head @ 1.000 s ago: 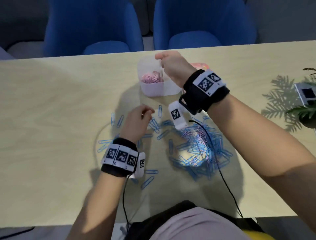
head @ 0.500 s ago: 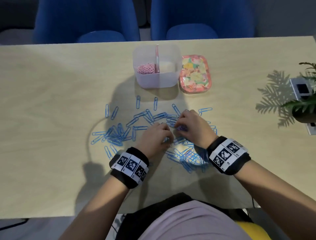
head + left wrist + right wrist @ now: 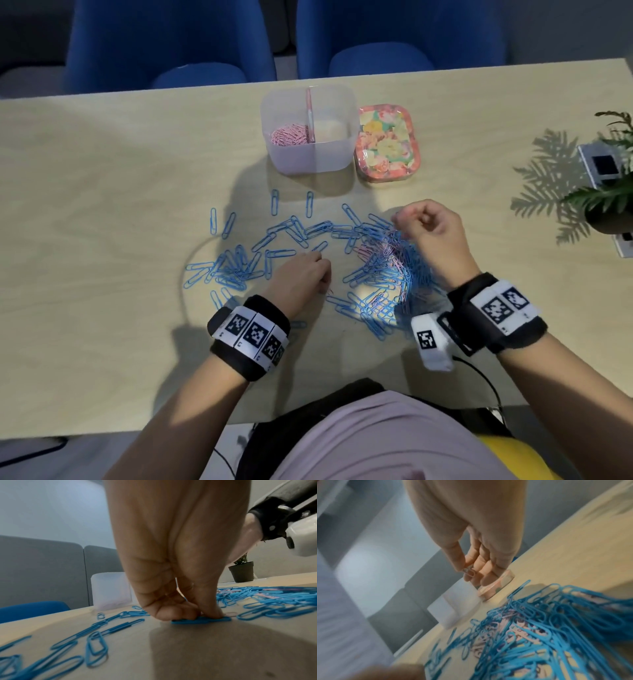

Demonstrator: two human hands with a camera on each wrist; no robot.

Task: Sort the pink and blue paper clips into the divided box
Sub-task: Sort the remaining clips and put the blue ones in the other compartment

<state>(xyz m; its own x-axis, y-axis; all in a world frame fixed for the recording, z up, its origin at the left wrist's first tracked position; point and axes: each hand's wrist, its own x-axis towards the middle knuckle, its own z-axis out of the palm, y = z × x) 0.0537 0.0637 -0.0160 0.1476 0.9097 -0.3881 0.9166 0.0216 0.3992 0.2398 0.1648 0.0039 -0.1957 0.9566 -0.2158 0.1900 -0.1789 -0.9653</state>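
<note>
- The left hand (image 3: pixel 173 601) presses its curled grip onto a thin blue paper clip (image 3: pixel 202 620) lying flat on the smooth pale desk (image 3: pixel 102 205).
- The right hand (image 3: pixel 433 233), raised over the tangled wire heap (image 3: pixel 383 267), pinches a pale clip (image 3: pixel 469 572) (likely pink).
- Picking pinks seems the step in hand; next it needs carrying to the translucent divided box (image 3: pixel 337 157), whose left compartment holds pink clips (image 3: pixel 289 135).

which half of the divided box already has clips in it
The left compartment of the divided box: it holds a heap of pink paper clips. The right compartment, across the divider, shows only bare floor.
</note>
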